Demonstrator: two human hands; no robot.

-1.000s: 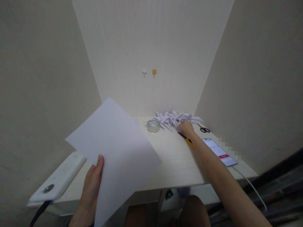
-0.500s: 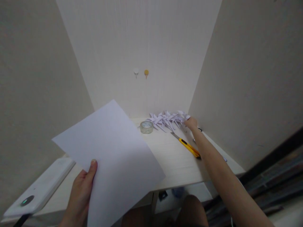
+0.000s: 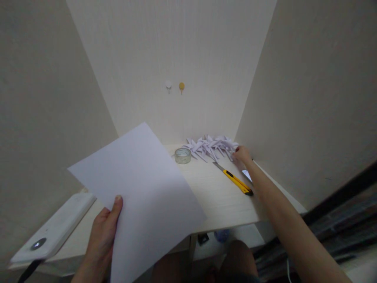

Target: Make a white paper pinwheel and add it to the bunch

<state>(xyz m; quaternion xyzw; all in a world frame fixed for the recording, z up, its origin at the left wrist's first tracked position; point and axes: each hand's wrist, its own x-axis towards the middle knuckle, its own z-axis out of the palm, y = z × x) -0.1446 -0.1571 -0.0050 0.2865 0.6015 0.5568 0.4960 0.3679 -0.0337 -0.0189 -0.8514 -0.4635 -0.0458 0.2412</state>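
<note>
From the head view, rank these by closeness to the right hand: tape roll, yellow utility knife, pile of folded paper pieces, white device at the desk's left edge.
From the right hand:
1. Pile of folded paper pieces, touching the fingers, at the back of the desk.
2. Yellow utility knife, just in front, toward the person.
3. Tape roll, to the left.
4. White device, far left edge.

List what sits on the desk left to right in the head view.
White device → sheet of paper held in the left hand → tape roll → folded paper pieces → yellow utility knife
</note>
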